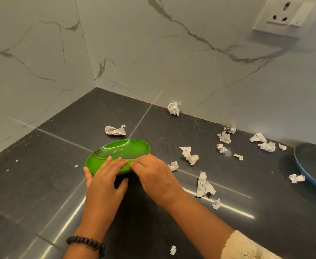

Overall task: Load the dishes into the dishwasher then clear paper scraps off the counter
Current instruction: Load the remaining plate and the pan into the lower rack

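A green oval plate [121, 149] is tilted up off the dark counter [41, 174], with its near rim raised. My left hand [104, 182] holds the near left rim, fingers lying over the edge and thumb below. My right hand [153, 174] grips the near right rim, fingers curled over it. Several crumpled paper scraps lie on the counter: one [115, 130] just behind the plate, one [174, 108] against the wall, a cluster [189, 156] to the right of my right hand, and a long piece [203, 186] beside my right wrist.
A dark blue pan or plate [306, 176] sits at the right edge with a scrap [296, 178] on its rim. Marble walls meet in a corner [95, 86] behind the counter. A wall socket [282, 14] is at the upper right. More scraps [263, 143] lie along the right wall.
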